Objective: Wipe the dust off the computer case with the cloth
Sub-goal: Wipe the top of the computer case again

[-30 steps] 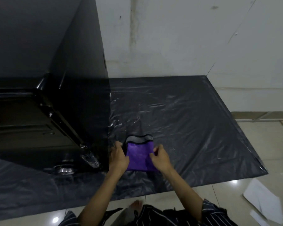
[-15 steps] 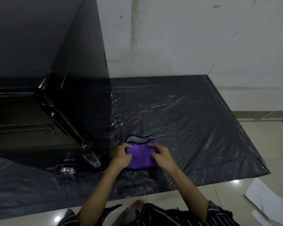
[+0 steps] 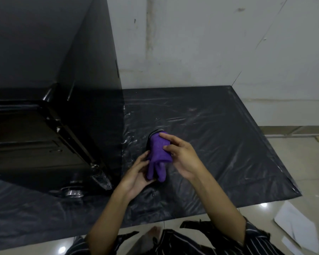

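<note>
A purple cloth (image 3: pixel 159 151), bunched with a grey edge at its top, is held up between both hands just right of the black computer case (image 3: pixel 66 111). My left hand (image 3: pixel 136 173) cups the cloth's hanging lower end from the left, palm up. My right hand (image 3: pixel 182 153) grips the upper part, fingers curled over it from the right. The case stands at the left, its open dark interior facing me and a tall side panel rising behind it.
Black plastic sheeting (image 3: pixel 219 140) covers the floor under the case and out to the right, against a white wall (image 3: pixel 210 43). Tiled floor with white paper sheets (image 3: pixel 298 229) lies at the lower right. A round metal case foot (image 3: pixel 73 192) shows near the front.
The cloth lay flat on the sheeting under both hands; now it is lifted off it and bunched up between the hands.
</note>
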